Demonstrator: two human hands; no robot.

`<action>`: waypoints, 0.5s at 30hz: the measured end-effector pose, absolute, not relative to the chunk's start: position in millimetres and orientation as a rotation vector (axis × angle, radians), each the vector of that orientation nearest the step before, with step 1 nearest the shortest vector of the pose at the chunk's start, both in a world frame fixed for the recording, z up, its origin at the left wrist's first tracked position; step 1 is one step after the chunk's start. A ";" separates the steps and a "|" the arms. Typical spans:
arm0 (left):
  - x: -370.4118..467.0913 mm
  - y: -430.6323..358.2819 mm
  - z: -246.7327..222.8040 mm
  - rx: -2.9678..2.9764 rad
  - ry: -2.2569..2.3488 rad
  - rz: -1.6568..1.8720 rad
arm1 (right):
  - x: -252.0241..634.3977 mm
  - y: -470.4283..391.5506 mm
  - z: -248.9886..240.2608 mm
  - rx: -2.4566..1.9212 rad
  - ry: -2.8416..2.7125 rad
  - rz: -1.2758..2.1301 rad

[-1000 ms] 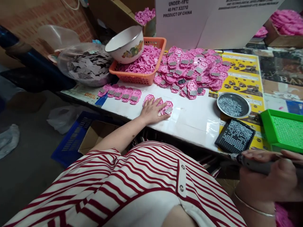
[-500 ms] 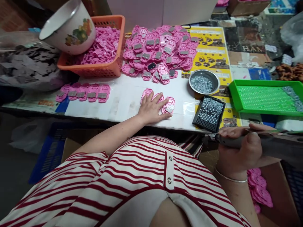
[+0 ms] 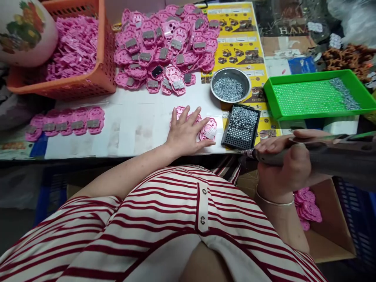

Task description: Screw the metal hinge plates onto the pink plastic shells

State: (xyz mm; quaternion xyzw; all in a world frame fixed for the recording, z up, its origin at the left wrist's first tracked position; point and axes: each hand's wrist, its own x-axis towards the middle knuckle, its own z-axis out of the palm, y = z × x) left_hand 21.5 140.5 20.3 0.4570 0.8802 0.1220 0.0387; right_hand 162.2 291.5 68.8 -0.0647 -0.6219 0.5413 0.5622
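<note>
With its fingers spread, my left hand [image 3: 186, 135] lies over a short row of pink plastic housings on the white board. The rightmost pink housing [image 3: 208, 129] shows between my thumb and forefinger; the others are partly hidden under the fingers. My right hand [image 3: 286, 162] is wrapped around a grey electric screwdriver [image 3: 337, 156], held level with its bit pointing left. The bit is close to the table's front edge, just below a black perforated tray [image 3: 242, 127] holding small silvery screws.
A steel bowl [image 3: 230, 98] of screws and a green tray [image 3: 317, 113] stand at the right. Behind lies a heap of pink housings [image 3: 164, 51]. An orange basket [image 3: 107, 58] and a row of housings [image 3: 76, 124] are at the left. A cardboard box [image 3: 331, 235] sits below.
My view has turned to the right, so the table's things appear further left. My left hand stays over the housings, and my right hand still grips the screwdriver near the black tray.
</note>
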 end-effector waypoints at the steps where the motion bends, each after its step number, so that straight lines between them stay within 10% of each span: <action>1: 20.1 141.0 21.9 1.432 2.688 0.400 | 161.8 291.9 68.2 -0.153 -1.457 1.276; 15: -1.5 159.2 46.9 1.755 2.263 0.295 | 162.2 290.9 68.8 -0.343 -1.517 1.375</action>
